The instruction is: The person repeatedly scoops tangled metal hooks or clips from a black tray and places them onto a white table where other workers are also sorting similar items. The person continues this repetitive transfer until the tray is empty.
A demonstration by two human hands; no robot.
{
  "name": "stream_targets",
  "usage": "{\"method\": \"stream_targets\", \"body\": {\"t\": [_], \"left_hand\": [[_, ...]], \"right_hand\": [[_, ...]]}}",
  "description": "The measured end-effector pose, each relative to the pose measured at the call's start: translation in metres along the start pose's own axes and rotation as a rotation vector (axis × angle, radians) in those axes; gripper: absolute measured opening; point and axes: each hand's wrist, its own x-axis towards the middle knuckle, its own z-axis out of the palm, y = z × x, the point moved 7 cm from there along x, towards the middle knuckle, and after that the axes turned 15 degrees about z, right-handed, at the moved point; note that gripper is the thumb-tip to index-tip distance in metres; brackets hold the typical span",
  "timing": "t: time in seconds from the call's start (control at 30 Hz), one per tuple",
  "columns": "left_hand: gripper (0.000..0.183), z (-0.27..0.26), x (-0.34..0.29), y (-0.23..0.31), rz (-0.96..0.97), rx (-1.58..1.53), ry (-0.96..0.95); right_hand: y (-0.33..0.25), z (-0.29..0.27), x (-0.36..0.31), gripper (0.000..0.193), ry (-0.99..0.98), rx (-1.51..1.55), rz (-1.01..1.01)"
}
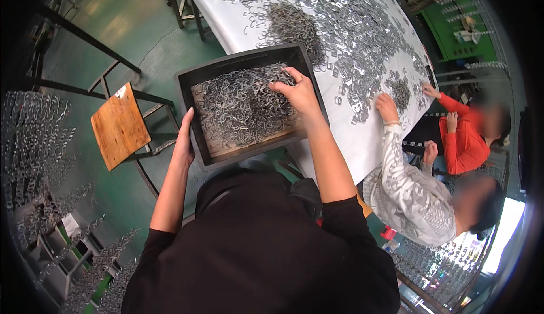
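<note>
A black plastic crate (252, 158) is tilted in front of my body, beside the table's near corner. Small curved metal wire hooks (238, 107) are heaped inside it, over a brownish bottom. My left hand (184, 138) is closed on the crate's left wall, thumb up along the rim. Reaching over the right wall, my right hand (299, 93) is closed with thumb and fingers curled around some of the hooks near the far right corner. Its fingertips are partly hidden among them.
A white-covered table (215, 2) bears a pile of hooks (292, 25) and many flat metal pieces (362, 36). Two people sit at right, one in a patterned white top (396, 195), one in red (467, 138). A wooden-seated stool (120, 127) stands left; metal chains (37, 144) hang beyond.
</note>
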Motion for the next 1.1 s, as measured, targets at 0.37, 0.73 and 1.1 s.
{"method": "stream_targets", "body": {"t": [0.37, 0.73, 1.1], "left_hand": [[0.071, -0.007, 0.006, -0.009, -0.012, 0.006, 0.012], [0.07, -0.008, 0.008, -0.007, 0.025, -0.005, 0.017], [0.064, -0.021, 0.007, -0.004, 0.05, 0.078, 0.129]], "right_hand": [[-0.087, -0.045, -0.06, 0.039, -0.013, 0.128, -0.136], [-0.045, -0.083, -0.039, 0.053, -0.04, 0.225, 0.044], [-0.073, -0.313, -0.028, 0.068, 0.225, 0.319, -0.024]]}}
